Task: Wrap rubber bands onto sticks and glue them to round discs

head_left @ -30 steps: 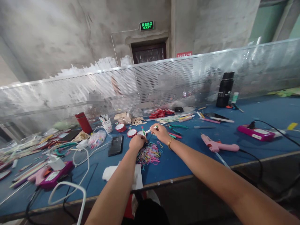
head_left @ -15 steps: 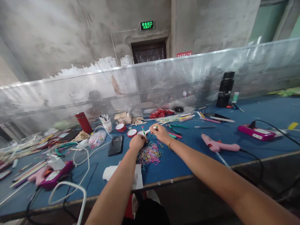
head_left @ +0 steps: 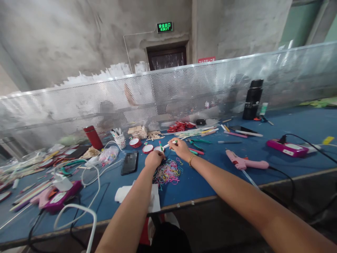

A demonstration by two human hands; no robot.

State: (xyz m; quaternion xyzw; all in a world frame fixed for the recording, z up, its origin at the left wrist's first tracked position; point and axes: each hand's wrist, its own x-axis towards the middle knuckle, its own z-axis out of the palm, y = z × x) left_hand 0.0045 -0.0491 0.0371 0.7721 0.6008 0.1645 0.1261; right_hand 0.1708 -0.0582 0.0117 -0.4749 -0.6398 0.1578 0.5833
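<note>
My left hand [head_left: 154, 159] is closed around a small stick [head_left: 160, 144] with red and green colouring at its upper end, held nearly upright. Pinched in my right hand [head_left: 179, 148] is a white marker pen [head_left: 166, 146] with a green end. The pen's tip points left at the stick; I cannot tell whether they touch. Right below my hands lies a tangled heap of colourful elastic loops [head_left: 168, 172]. Just behind my left hand are round red-rimmed pieces with white faces [head_left: 147, 149].
A phone [head_left: 129, 163] and white paper [head_left: 156, 201] lie left of the heap. To the right rest green-handled pliers [head_left: 202, 141] and a pink glue gun [head_left: 246, 163]. A patterned pen cup [head_left: 120, 141], red bottle [head_left: 93, 137] and black thermos [head_left: 253, 100] stand near the perforated metal screen [head_left: 184, 91].
Both hands stay almost in place, still holding the stick and the pen. More red shows on the stick's upper end. The whole view has shifted very slightly.
</note>
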